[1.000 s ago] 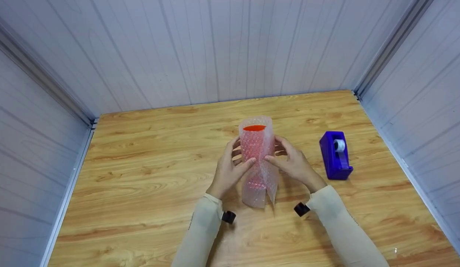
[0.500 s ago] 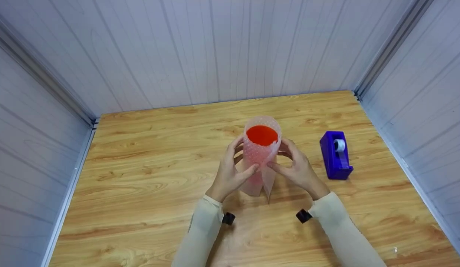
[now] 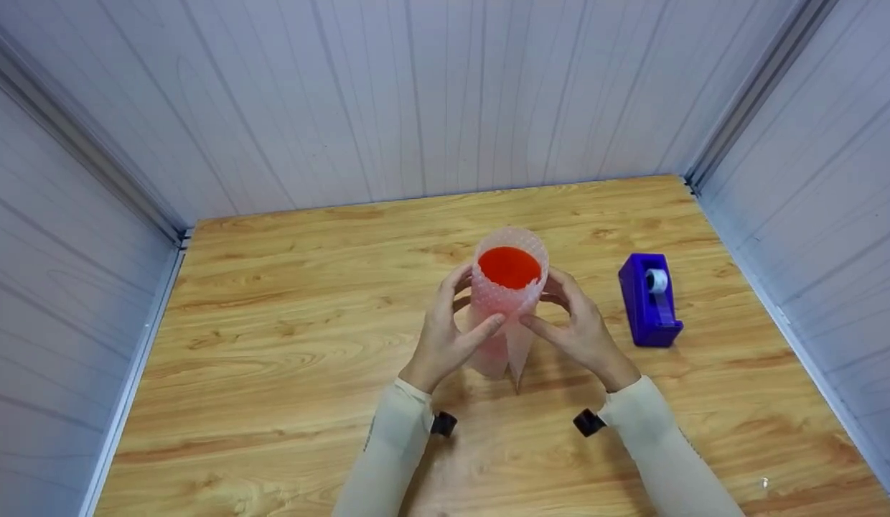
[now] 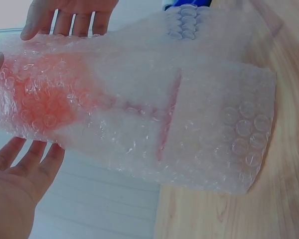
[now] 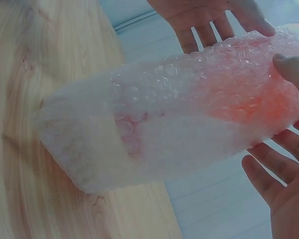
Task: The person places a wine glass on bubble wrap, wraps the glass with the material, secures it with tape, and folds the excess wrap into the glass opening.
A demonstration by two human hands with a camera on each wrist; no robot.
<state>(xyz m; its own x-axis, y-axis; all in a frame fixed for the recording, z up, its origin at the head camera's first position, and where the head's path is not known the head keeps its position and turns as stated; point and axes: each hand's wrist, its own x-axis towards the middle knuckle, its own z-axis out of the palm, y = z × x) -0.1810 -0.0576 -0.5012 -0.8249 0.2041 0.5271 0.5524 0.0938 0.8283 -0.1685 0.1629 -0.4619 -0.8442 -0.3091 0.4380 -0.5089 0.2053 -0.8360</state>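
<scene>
A sheet of bubble wrap [image 3: 492, 345] is rolled into an upright tube around a red, goblet-like object [image 3: 509, 267], whose wide round top shows inside. Through the wrap in the left wrist view, its red bowl [image 4: 47, 97], thin stem and foot line show faintly. My left hand [image 3: 445, 330] holds the tube's left side, thumb across the front. From the right, my right hand [image 3: 581, 334] grips it likewise, its thumb near the overlapping edge. Both hands' far fingertips are partly hidden in the head view. Below the thumbs the wrap's front edges spread apart.
A blue tape dispenser [image 3: 649, 301] with a clear roll stands to the right of the hands on the wooden table [image 3: 287, 345]. White panel walls [image 3: 445, 100] rise at the back and both sides. A tiny shiny bit [image 3: 765, 483] lies at the lower right.
The wrapped bundle has tipped up, so its round red top now faces the head camera. Both hands have stayed on it, shifting slightly to the right.
</scene>
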